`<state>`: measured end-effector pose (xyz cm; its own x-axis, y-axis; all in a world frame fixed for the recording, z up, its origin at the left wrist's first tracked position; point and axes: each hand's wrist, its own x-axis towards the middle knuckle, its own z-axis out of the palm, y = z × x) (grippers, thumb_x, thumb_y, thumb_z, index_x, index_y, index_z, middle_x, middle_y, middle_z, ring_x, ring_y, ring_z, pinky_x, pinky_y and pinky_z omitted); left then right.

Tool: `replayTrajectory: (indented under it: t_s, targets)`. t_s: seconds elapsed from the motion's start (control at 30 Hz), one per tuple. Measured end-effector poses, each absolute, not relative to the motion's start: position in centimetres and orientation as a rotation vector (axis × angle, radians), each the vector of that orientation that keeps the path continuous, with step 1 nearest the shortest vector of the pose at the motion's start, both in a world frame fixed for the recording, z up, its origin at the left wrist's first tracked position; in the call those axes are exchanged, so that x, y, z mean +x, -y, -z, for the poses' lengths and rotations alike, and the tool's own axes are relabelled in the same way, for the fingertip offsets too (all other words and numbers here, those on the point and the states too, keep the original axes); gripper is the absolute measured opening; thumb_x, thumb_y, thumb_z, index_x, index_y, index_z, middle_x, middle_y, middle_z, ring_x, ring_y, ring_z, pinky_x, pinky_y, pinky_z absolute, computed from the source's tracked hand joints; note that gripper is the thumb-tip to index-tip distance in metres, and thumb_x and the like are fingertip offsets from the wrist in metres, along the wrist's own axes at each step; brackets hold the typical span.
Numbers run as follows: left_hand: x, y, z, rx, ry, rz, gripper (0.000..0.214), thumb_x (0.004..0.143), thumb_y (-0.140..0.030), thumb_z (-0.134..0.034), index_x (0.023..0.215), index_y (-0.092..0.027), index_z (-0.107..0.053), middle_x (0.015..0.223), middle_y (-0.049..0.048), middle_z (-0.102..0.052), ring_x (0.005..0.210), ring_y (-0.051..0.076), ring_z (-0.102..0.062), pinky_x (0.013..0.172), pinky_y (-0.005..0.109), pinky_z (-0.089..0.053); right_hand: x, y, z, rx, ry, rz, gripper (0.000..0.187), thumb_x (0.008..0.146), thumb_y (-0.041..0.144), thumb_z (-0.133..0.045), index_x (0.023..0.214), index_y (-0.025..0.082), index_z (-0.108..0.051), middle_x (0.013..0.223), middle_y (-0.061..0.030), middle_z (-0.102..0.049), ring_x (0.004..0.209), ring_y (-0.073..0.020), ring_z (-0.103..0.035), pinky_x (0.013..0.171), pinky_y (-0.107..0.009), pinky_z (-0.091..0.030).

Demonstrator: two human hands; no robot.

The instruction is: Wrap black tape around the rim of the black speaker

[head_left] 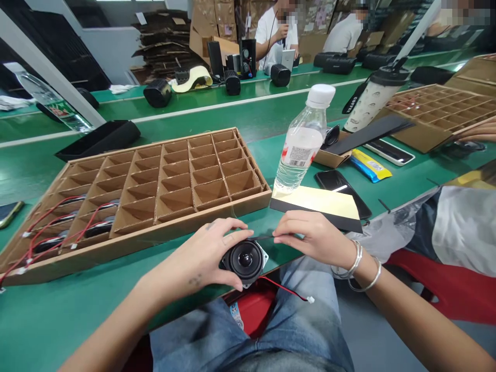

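My left hand (199,257) is closed around the rim of a small round black speaker (245,260) at the table's front edge, cone facing up. From the speaker a red and black cable (284,289) with a white plug hangs over my lap. Just to the right, my right hand (313,232) pinches the end of a thin dark strip (264,237), whose other end reaches the speaker's upper rim by my left fingertips. Close beyond my right hand lies a black sheet with pale yellow backing (318,201).
A divided cardboard box (170,212) holds several wired speakers in its left cells. A water bottle (300,142), a black phone (343,191) and a tumbler (375,98) stand or lie to the right. People sit across the green conveyor; another person's hand (480,130) is at far right.
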<state>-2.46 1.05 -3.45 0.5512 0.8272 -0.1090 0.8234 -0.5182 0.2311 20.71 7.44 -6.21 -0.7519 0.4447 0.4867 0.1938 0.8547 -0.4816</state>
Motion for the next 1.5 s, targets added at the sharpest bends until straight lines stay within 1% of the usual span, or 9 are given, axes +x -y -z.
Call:
replayTrajectory:
  t_s: [0.07, 0.1, 0.2, 0.37, 0.5, 0.67, 0.93, 1.27, 1.5]
  targets:
    - [-3.6, -1.5, 3.7, 2.583, -1.189, -0.058, 0.068, 0.068, -0.054, -0.064, 0.126, -0.026, -0.041, 0.131, 0.0047, -0.043, 0.121, 0.022, -0.036, 0.097, 0.033, -0.030, 20.8, -7.3, 6.3, -0.461, 2.408, -0.577, 0.009, 0.086, 0.017, -0.056, 0.080, 0.014, -0.061, 0.074, -0.0033, -0.060, 0.067, -0.0131, -0.054, 0.060, -0.023, -0.043]
    - [-3.9, -1.6, 3.8, 2.596, -1.150, -0.043, 0.066, 0.070, -0.053, -0.063, 0.125, -0.025, -0.041, 0.131, 0.0047, -0.044, 0.121, 0.021, -0.036, 0.098, 0.033, -0.029, 20.9, -7.3, 6.3, -0.457, 2.400, -0.593, 0.008, 0.085, 0.017, -0.057, 0.080, 0.014, -0.061, 0.073, -0.0032, -0.060, 0.067, -0.0129, -0.054, 0.060, -0.023, -0.043]
    - [-3.9, -1.5, 4.1, 2.619, -1.147, -0.011, 0.066, 0.071, -0.053, -0.061, 0.126, -0.023, -0.040, 0.128, 0.0056, -0.048, 0.115, 0.020, -0.044, 0.093, 0.033, -0.030, 21.1, -7.3, 6.5, -0.444, 2.382, -0.639, 0.008, 0.085, 0.017, -0.058, 0.079, 0.014, -0.061, 0.073, -0.0030, -0.060, 0.066, -0.0123, -0.054, 0.060, -0.022, -0.043]
    - [-3.3, -0.6, 4.8, 2.657, -1.272, -0.053, 0.069, 0.065, -0.056, -0.065, 0.121, -0.021, -0.044, 0.125, 0.0050, -0.051, 0.105, 0.019, -0.052, 0.084, 0.033, -0.029, 21.4, -7.4, 7.1, -0.434, 2.408, -0.707, 0.012, 0.086, 0.020, -0.056, 0.078, 0.014, -0.061, 0.072, -0.0030, -0.059, 0.066, -0.0123, -0.054, 0.060, -0.022, -0.044]
    - [-3.1, 0.1, 5.2, 2.627, -1.343, -0.079, 0.067, 0.063, -0.057, -0.066, 0.118, -0.023, -0.046, 0.120, 0.0027, -0.053, 0.099, 0.018, -0.054, 0.078, 0.032, -0.029, 21.3, -7.4, 7.5, -0.422, 2.417, -0.743, 0.011, 0.086, 0.019, -0.056, 0.078, 0.014, -0.062, 0.073, -0.0035, -0.060, 0.068, -0.0123, -0.054, 0.061, -0.022, -0.044]
    - [-2.7, 0.5, 5.2, 2.569, -1.388, -0.120, 0.068, 0.064, -0.055, -0.067, 0.119, -0.023, -0.046, 0.115, 0.0024, -0.054, 0.095, 0.017, -0.053, 0.078, 0.030, -0.031, 21.2, -7.4, 7.7, -0.415, 2.432, -0.755, 0.012, 0.087, 0.020, -0.055, 0.079, 0.014, -0.062, 0.073, -0.0037, -0.060, 0.067, -0.0124, -0.054, 0.062, -0.023, -0.044]
    - [-1.6, 1.2, 5.4, 2.597, -1.567, -0.060, 0.075, 0.059, -0.055, -0.071, 0.123, -0.024, -0.048, 0.107, 0.0067, -0.054, 0.075, 0.018, -0.053, 0.073, 0.033, -0.040, 20.9, -7.4, 7.6, -0.400, 2.478, -0.711, 0.016, 0.088, 0.023, -0.053, 0.078, 0.013, -0.062, 0.071, -0.0040, -0.060, 0.066, -0.0125, -0.054, 0.060, -0.023, -0.044]
    - [-0.6, 2.1, 5.9, 2.564, -1.694, -0.117, 0.076, 0.056, -0.054, -0.074, 0.122, -0.026, -0.050, 0.097, 0.0082, -0.052, 0.077, 0.020, -0.055, 0.071, 0.033, -0.042, 20.7, -7.0, 7.6, -0.345, 2.555, -0.636, 0.017, 0.089, 0.022, -0.052, 0.078, 0.013, -0.061, 0.070, -0.0041, -0.060, 0.066, -0.0134, -0.054, 0.059, -0.023, -0.043]
    - [-0.1, 2.7, 6.1, 2.658, -1.780, -0.036, 0.070, 0.063, -0.060, -0.065, 0.124, -0.032, -0.047, 0.090, 0.0075, -0.053, 0.075, 0.020, -0.054, 0.065, 0.030, -0.037, 20.2, -6.8, 7.3, -0.330, 2.650, -0.434, 0.023, 0.091, 0.026, -0.048, 0.076, 0.015, -0.061, 0.068, -0.0018, -0.059, 0.061, -0.0128, -0.050, 0.056, -0.023, -0.040]
